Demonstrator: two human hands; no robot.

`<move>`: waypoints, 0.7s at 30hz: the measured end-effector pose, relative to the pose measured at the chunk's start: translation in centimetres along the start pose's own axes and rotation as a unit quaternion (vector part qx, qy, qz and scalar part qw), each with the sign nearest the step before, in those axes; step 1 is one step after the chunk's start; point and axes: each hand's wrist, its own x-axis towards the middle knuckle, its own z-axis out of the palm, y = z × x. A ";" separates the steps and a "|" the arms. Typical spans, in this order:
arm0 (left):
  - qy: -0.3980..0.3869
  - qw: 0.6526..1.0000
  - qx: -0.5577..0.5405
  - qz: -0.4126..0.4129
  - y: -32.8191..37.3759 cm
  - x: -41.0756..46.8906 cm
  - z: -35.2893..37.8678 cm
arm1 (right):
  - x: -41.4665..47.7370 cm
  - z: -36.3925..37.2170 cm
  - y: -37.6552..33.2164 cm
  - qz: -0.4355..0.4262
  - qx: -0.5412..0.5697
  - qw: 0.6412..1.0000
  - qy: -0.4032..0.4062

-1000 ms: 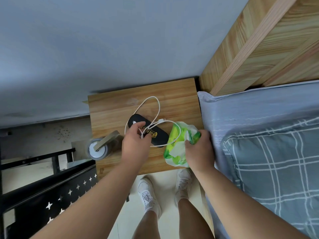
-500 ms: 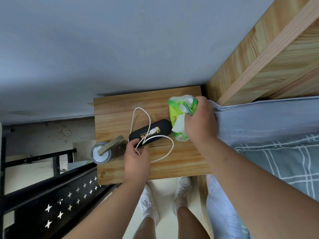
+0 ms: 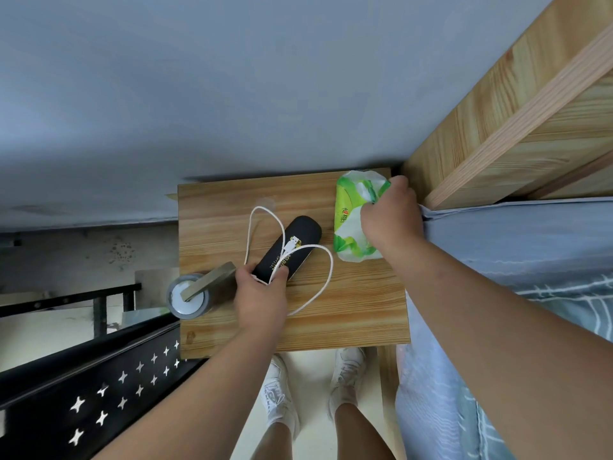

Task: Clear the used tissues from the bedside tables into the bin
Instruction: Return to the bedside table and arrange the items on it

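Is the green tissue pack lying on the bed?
No, the green tissue pack rests at the far right corner of the wooden bedside table, gripped by the right hand.

**Printed markings in view**

Black case point(image 3: 300, 240), lying on the bedside table point(image 3: 365, 310): gold print runs along its length. One small line reads roughly "OPTICAL". The larger wording beside it is crossed by a white cable point(image 3: 293, 243) and too blurred to read. Green-and-white tissue pack point(image 3: 348, 207): small red-orange logo with characters, illegible.
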 end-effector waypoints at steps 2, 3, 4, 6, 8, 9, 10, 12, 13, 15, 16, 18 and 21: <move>-0.002 1.000 0.001 -0.015 0.1 0.1 0.3 | -0.1 0.2 0.3 0.007 0.003 1.000 -0.009; -0.004 1.000 -0.006 -0.025 0.3 0.1 0.5 | -0.1 0.3 0.4 0.012 0.005 1.000 -0.015; -0.008 0.999 -0.012 -0.033 0.6 0.1 0.8 | -0.1 0.3 0.5 0.016 0.007 1.000 -0.020; -0.024 0.999 0.002 -0.027 1.3 0.0 1.4 | -0.1 0.4 0.6 0.019 0.008 0.999 -0.026; -0.056 0.998 0.034 0.012 2.1 -0.1 2.3 | -0.1 0.4 0.7 0.017 0.004 0.999 -0.029; -0.071 0.996 0.047 0.028 2.5 -0.2 2.6 | 0.0 0.4 0.8 0.016 0.002 0.999 -0.030; -0.080 0.994 0.057 0.040 2.9 -0.2 2.9 | 0.0 0.3 0.8 0.015 0.000 0.999 -0.033; -0.079 0.993 0.064 0.058 3.6 -0.2 3.0 | 0.2 0.3 0.8 0.016 -0.001 0.999 -0.039; -0.072 0.993 0.062 0.072 3.8 -0.1 2.8 | 0.3 0.2 0.8 0.017 -0.002 0.999 -0.042; -0.070 0.994 0.039 0.078 3.8 0.3 2.5 | 0.4 0.2 0.8 0.020 -0.004 0.999 -0.045; -0.078 0.994 0.019 0.072 3.7 0.5 2.4 | 0.4 0.2 0.9 0.019 -0.006 0.999 -0.047; -0.097 0.993 -0.006 0.070 3.8 0.5 2.4 | 0.4 0.2 1.0 0.017 -0.005 0.999 -0.050; -0.108 0.991 -0.020 0.071 4.2 0.3 3.0 | 0.3 0.2 1.1 0.016 0.008 0.999 -0.050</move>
